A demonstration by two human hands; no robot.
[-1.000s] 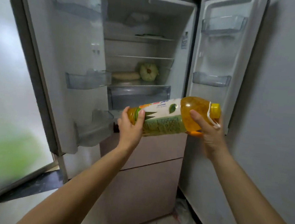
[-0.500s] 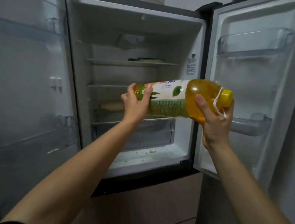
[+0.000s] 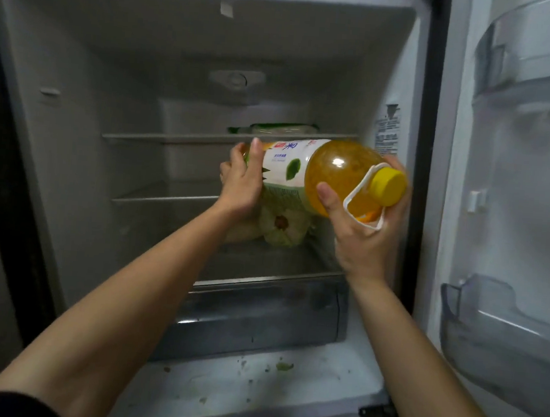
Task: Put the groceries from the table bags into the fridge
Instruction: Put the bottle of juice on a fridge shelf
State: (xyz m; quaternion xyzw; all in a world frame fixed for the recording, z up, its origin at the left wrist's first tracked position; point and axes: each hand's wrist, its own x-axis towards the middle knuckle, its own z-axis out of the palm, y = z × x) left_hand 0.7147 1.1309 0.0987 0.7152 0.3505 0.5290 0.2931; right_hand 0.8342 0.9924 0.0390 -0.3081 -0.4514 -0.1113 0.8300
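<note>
Frosty fridge [image 3: 78, 100]; both hands grip smooth plastic bottle [image 3: 329, 176].

The bottle [image 3: 319, 175] and left hand [image 3: 241, 186] partly hide the cabbage [image 3: 282, 228]; label print is unreadable.

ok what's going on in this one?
A person is loading a fridge whose doors stand open. Both hands hold a bottle of yellow liquid on its side: left hand at the base, right hand near the yellow cap. It is level with the middle shelf, not yet set down. A cabbage lies below.
</note>
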